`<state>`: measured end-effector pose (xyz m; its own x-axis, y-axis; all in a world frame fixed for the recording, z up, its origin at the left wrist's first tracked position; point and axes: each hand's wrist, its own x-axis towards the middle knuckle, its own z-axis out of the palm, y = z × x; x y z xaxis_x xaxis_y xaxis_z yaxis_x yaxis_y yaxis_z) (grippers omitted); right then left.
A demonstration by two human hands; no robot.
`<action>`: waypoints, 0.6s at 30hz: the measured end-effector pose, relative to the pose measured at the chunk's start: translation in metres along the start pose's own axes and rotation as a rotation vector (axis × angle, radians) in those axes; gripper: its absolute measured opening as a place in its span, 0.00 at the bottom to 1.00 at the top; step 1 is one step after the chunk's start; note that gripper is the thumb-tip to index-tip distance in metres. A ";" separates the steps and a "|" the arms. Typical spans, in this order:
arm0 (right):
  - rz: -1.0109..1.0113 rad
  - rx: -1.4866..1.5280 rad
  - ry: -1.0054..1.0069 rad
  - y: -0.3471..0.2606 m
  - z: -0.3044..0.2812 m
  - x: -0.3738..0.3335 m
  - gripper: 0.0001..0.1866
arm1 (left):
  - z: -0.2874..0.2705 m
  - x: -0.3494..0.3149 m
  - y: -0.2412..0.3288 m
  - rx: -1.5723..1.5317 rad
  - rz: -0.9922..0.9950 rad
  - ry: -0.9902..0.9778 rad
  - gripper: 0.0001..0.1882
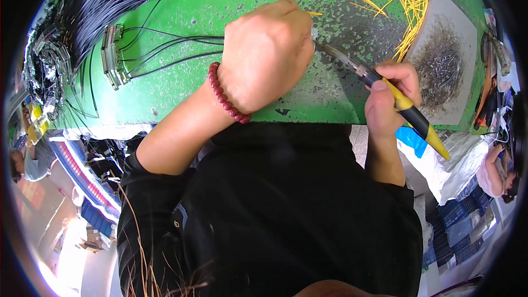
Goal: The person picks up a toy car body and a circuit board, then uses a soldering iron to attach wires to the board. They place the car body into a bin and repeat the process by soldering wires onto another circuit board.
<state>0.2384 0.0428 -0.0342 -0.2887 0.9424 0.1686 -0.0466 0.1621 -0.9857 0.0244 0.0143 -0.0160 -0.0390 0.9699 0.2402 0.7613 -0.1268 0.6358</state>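
My left hand (269, 55), with a beaded red bracelet at the wrist, is closed above the green tabletop. Its fingertips are tucked underneath, so what they hold is hidden. Several black cables (165, 49) run from a stack of narrow metal-edged boards (114, 56) and disappear at this hand. A small pale piece (314, 34) pokes out on its right. In my right hand (391, 96) is a yellow-and-black soldering iron (406, 105), gripped like a pen. Its metal tip slants up and left, close to the pale piece; whether they touch I cannot tell.
Thin yellow strands (415, 16) lie scattered at the far right, partly along a grey board (459, 38) heaped with dark metal bits. A thick bundle of dark cables (104, 8) fills the far left. Tools (489, 88) lie at the right edge. Other people are at both sides.
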 end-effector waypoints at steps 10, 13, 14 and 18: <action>-0.010 0.035 0.072 0.002 -0.004 -0.002 0.09 | -0.002 0.000 0.002 0.012 0.006 -0.017 0.03; 0.008 0.045 0.072 -0.001 -0.002 -0.001 0.08 | -0.005 0.002 0.003 0.041 0.007 -0.048 0.03; 0.007 0.049 0.069 -0.001 -0.002 -0.001 0.08 | -0.008 0.003 0.004 0.052 -0.005 -0.090 0.03; 0.003 0.035 0.085 0.000 -0.001 -0.001 0.08 | -0.011 0.009 0.005 0.085 -0.036 -0.194 0.04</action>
<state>0.2393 0.0425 -0.0344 -0.2072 0.9645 0.1635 -0.0795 0.1500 -0.9855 0.0207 0.0198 -0.0027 0.0518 0.9964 0.0673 0.8137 -0.0812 0.5756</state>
